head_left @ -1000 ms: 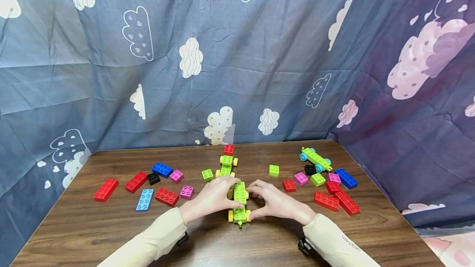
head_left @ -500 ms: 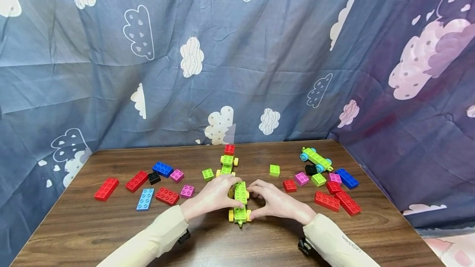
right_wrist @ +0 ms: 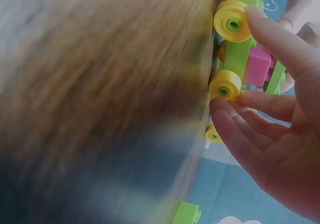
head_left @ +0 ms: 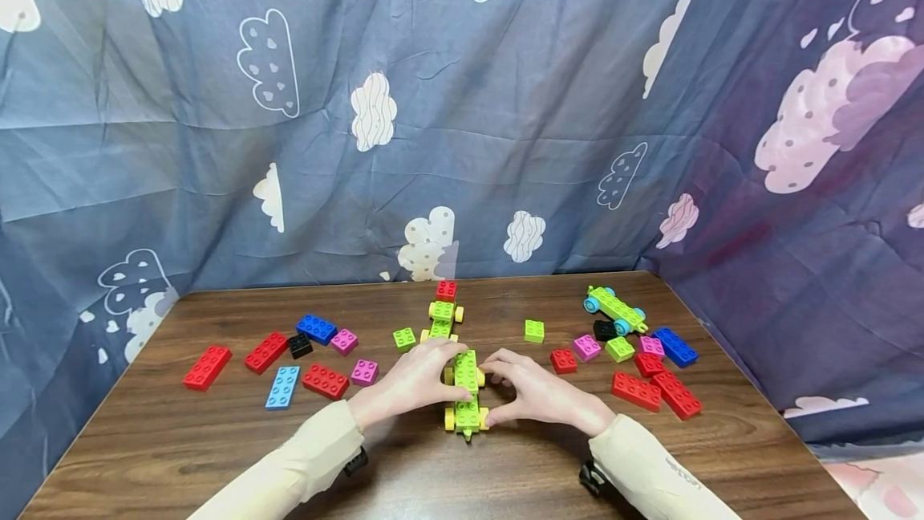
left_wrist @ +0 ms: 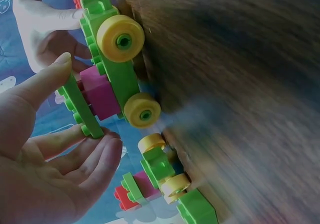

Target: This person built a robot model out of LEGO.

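Note:
In front of me on the table stands a lime-green toy car base with yellow wheels. A pink brick sits on it, and on top of that lies a long, thin lime-green plate. My left hand pinches this plate by its ends, thumb at the near end and fingers at the far end. From the right, my right hand holds the car base at its wheels, with the thumb at the near wheel and fingertips at the far wheel.
Just beyond is another yellow-wheeled car with a red brick behind it. Loose red, blue, black and pink bricks lie left and right. A blue-wheeled car base stands back right. A cloud-print curtain hangs behind the table.

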{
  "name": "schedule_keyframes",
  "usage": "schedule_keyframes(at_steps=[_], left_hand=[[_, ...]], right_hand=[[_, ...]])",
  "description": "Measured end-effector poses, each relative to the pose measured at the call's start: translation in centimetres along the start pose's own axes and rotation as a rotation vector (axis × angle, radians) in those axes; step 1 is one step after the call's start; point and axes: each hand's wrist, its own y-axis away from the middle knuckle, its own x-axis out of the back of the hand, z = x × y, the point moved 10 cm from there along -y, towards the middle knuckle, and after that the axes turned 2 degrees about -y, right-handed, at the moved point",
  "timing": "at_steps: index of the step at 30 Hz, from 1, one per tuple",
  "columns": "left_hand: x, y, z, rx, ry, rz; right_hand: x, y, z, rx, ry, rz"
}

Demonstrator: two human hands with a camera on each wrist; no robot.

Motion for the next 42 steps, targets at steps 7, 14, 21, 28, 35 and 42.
schedule_keyframes(at_steps=[7, 14, 21, 28, 35, 42], left_hand=[[-0.17, -0.44, -0.03, 0.011, -0.01, -0.03], [0.12, -0.34, 0.14, 0.027, -0.01, -0.007], [0.31, -0.39, 0.4, 0.021, -0.025, 0.025], [0.38, -0.52, 0.48, 0.026, -0.03, 0.005], [0.37, -0.53, 0.51, 0.032, -0.015, -0.017], [0.18, -0.39, 0.35, 0.026, 0.012, -0.022]], right_hand=[[0.04, -0.12, -0.04, 0.009, -0.005, 0.005], [-0.02, -0.1, 0.0, 0.002, -0.007, 0.0], [0.01, -0.06, -0.02, -0.002, -0.01, -0.001], [0.07, -0.04, -0.03, -0.005, -0.005, -0.001], [0.04, -0.08, -0.21, -0.006, -0.013, -0.01], [0.11, -0.14, -0.17, -0.014, -0.009, -0.013]])
